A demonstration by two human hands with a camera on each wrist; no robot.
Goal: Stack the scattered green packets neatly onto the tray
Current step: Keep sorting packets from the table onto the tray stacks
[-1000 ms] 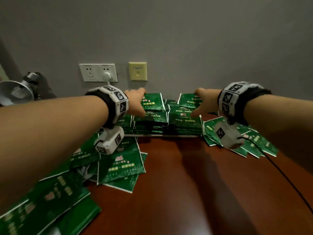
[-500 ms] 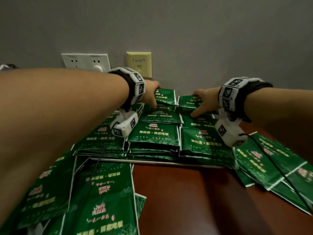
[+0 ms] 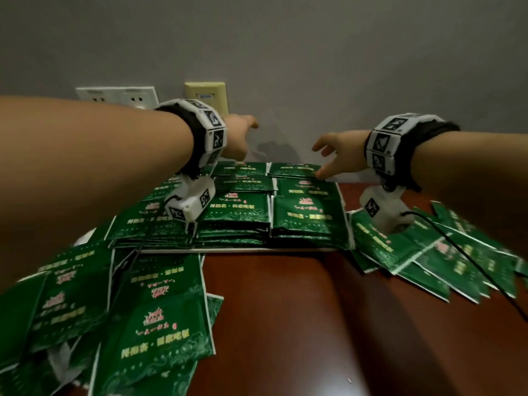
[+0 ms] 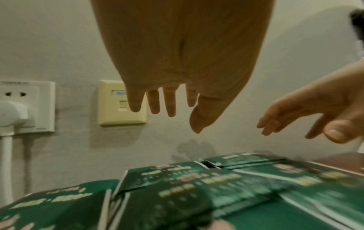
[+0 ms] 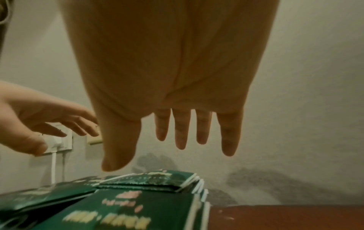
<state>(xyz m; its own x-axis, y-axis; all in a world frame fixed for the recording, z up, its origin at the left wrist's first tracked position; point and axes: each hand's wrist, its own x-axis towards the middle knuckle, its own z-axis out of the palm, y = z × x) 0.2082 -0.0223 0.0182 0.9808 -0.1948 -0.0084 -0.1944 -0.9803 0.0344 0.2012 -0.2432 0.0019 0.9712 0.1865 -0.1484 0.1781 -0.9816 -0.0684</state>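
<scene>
Roughly midway, we judge: stacked packets (image 3: 238,208) already fill the tray (image 3: 237,249) at twelve o'clock, our left hand (image 3: 237,138) and right hand (image 3: 340,152) hover above, fingers spread, empty, while loose packets (image 3: 160,324) remain at eight and three o'clock.

Tray (image 3: 237,250) almost wholly hidden under stacked packets (image 3: 307,212), only its thin front edge showing. Loose packets (image 3: 160,332) at lower left cut off by frame edge; right pile (image 3: 445,255) motion-blurred, cut at right edge. Packet print unreadable in both wrist views. White socket (image 3: 120,95) partly behind left forearm.
</scene>
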